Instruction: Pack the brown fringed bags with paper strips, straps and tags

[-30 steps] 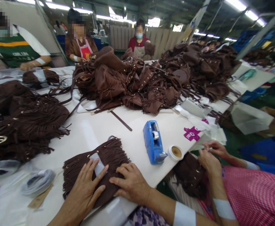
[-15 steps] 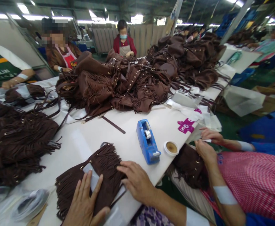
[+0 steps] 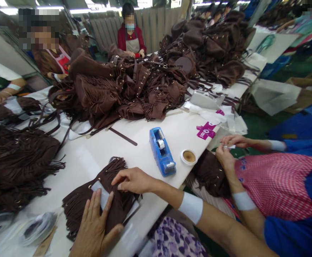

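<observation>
A dark brown fringed suede bag (image 3: 78, 203) lies flat on the white table (image 3: 172, 125) at the lower left centre. Across its middle runs a pale, semi-clear strip (image 3: 102, 192). My left hand (image 3: 94, 221) rests on the bag and the strip's lower end, its fingers spread. Over the bag's right part is my right hand (image 3: 131, 180), its fingers bent with thumb and index near each other; whether something small lies between them cannot be made out. A blue tape dispenser (image 3: 162, 153) stands right of the bag, beside a small round tub (image 3: 188, 157).
Brown bags are heaped across the table's far side (image 3: 134, 85) and at its left (image 3: 19, 164). Clear rolls (image 3: 38, 228) lie at the lower left. At the right, a co-worker's hands (image 3: 226, 151) hold a small white piece above another bag. Other people stand beyond the heap.
My right hand has moved from the bag's right edge up and left over its surface. My left hand stays on the bag. The camera view has shifted slightly.
</observation>
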`<action>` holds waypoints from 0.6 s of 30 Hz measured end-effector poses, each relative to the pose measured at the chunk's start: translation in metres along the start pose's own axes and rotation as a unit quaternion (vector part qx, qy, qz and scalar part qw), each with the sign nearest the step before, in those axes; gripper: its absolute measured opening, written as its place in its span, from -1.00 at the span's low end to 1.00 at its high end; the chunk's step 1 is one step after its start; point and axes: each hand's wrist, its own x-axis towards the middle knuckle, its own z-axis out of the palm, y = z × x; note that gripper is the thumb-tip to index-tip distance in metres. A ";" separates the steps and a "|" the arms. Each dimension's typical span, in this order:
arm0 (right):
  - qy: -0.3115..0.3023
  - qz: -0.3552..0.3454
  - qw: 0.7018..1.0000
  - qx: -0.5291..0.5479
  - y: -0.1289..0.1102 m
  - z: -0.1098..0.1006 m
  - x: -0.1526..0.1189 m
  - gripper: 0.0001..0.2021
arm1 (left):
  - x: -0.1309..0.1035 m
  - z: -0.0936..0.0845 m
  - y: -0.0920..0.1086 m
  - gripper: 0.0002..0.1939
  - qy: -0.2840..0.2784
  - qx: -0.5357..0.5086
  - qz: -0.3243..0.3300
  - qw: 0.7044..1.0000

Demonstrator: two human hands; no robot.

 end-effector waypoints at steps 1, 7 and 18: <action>-0.011 -0.007 0.997 0.073 -0.002 0.001 0.003 -0.71 | -0.001 0.001 -0.001 0.04 0.001 0.004 0.007 1.000; 0.229 -0.046 0.961 -0.149 0.018 -0.005 -0.040 -0.81 | -0.001 0.003 -0.004 0.05 0.011 -0.002 0.022 1.000; 0.138 -0.112 0.792 -0.584 0.052 0.032 -0.068 -0.97 | -0.002 0.001 -0.002 0.00 0.028 -0.019 0.020 0.999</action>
